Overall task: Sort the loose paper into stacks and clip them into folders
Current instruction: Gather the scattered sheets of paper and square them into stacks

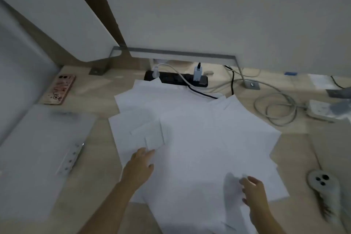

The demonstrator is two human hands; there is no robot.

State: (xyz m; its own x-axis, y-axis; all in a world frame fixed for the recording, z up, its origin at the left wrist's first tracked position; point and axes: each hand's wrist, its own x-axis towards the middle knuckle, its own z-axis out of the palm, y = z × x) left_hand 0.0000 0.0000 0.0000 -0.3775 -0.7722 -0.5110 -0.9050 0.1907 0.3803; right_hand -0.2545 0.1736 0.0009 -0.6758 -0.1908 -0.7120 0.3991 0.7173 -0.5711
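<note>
Obs.: loose sheets [199,138] of white paper are lying fanned and overlapping across the middle of the pale wood-grain desk [98,186]. Their far edges are reaching the black power strip [174,79]. A few smaller slips are showing among them on the left.

Left hand [140,165] is lying flat on the left part of the spread, fingers straight and close together, pressing on the top sheets. Right hand [254,190] is sitting over the near-right part with fingers looking loosely curled. Blur is hiding whether they are pinching a sheet edge, so I cannot tell.

Handling (judgement): the sheets are thin, light, limp and smooth. They are likely gliding over one another and creasing if grabbed mid-face. Taking them by edges or corners, or herding them under a flat palm, is looking safest, and several are probably lifting together.

Folder [38,157]: frosted, translucent, stiff-looking plastic, lying flat to the left, apart from the paper. A perforated clip strip [70,159] is running along its right edge.

Also present: a phone [59,89] in a patterned case at far left and grey cables [275,108] coiling at right.
</note>
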